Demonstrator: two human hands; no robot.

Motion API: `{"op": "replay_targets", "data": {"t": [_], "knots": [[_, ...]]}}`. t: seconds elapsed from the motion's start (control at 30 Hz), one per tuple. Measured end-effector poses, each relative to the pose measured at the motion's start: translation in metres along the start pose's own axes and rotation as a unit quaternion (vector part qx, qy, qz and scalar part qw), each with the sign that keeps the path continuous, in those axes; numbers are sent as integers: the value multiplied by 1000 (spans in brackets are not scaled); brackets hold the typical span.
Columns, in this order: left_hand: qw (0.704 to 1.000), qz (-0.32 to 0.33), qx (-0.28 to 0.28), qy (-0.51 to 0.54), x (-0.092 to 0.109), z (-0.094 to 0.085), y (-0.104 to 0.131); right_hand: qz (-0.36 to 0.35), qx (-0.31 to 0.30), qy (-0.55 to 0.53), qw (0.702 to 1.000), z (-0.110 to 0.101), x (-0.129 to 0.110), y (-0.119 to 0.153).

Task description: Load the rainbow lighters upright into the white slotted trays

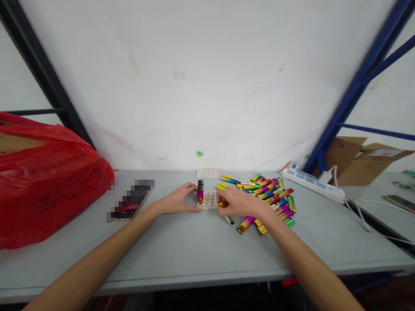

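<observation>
A small white tray [210, 199] with rows of round hollows lies at the middle of the table. At its left end stand a few lighters [200, 196], black-topped, the nearest with a shiny pink and gold body. My left hand [178, 199] curves around that end, index finger at the far side and thumb at the near corner, holding the tray. Over the tray's right end, my right hand [236, 201] is closed, its fingertips pinched on a gold lighter that is mostly hidden. Just below it, another lighter [230, 219] with a dark end lies on the table.
Many shiny coloured lighters [267, 194] lie heaped at the right. A second white tray [208, 173] sits by the wall. A phone [134, 201] and a red plastic bag [55, 181] are at left; a power strip [313, 185] and a cardboard box [359, 162] at right.
</observation>
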State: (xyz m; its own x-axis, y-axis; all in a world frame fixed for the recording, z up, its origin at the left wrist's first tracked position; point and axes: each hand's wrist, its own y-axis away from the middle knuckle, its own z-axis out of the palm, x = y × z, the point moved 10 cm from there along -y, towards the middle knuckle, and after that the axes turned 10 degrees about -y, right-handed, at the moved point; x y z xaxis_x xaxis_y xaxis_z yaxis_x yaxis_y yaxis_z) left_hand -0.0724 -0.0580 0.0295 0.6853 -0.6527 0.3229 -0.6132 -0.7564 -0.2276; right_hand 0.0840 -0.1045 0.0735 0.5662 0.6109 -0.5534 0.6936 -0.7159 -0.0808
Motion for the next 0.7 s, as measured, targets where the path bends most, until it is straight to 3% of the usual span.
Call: {"op": "replay_targets", "data": {"t": [0.13,0.23,0.33,0.47,0.57,0.7], "knots": [[1000,-4,-1,-3,-1,0,-1,-38,137,-110,984,-26,4,-5],[1000,-3,-3,-11,-2,0,-1,-16,193,-283,939,-29,24,-9],[1000,-1,-2,-11,-2,0,-1,-2,187,-466,865,-18,40,-16],[1000,-9,-8,-13,-3,1,-2,20,176,-593,785,-4,48,-22],[1000,-8,-6,-13,-3,1,-2,26,168,-634,755,3,45,-22],[1000,-6,-8,-12,-2,1,-2,22,147,-649,746,8,34,-22]]}}
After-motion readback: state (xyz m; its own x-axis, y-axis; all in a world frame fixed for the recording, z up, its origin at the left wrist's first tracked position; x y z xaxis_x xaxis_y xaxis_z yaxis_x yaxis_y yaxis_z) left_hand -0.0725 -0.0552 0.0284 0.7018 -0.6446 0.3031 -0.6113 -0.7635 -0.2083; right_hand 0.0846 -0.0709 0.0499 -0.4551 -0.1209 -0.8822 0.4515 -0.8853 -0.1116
